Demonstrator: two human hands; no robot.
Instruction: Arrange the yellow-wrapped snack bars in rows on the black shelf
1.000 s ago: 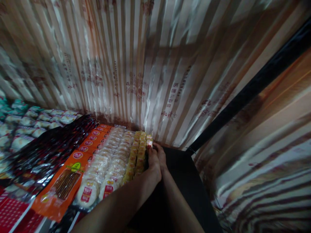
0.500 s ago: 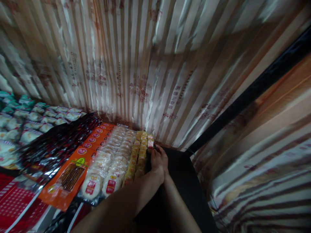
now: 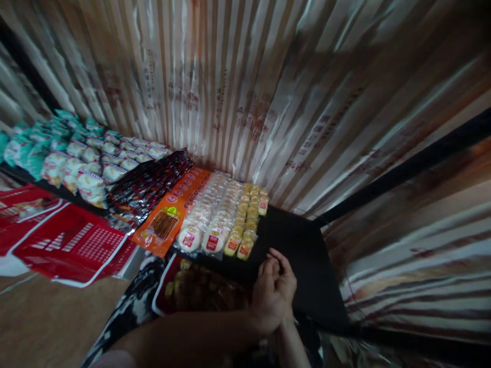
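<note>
My left hand (image 3: 264,290) and my right hand (image 3: 287,284) are close together, overlapping above the front of a black shelf (image 3: 303,250). The left fingers are bent and bunched; what they hold, if anything, is hidden. A finger of the right hand stretches out, with nothing visible in it. Beyond them stand rows of small yellow-wrapped snack packs (image 3: 245,245), the shorter row ending in one pack with a red label (image 3: 263,205). White round packaged crackers (image 3: 213,239) line up left of these. Under my left forearm is a red bag (image 3: 163,286) with yellowish packs in it.
Farther left are an orange snack packet (image 3: 164,227), dark shiny packets (image 3: 149,186), white packs (image 3: 92,186) and green packs (image 3: 36,156). Red bags (image 3: 76,245) are below the shelf. Pleated printed sheeting (image 3: 230,102) hangs behind; a black bar (image 3: 406,171) slants at right.
Both hands have drawn back from the yellow packs toward me. The view has shifted, showing more of the shelf's left end and the bag below.
</note>
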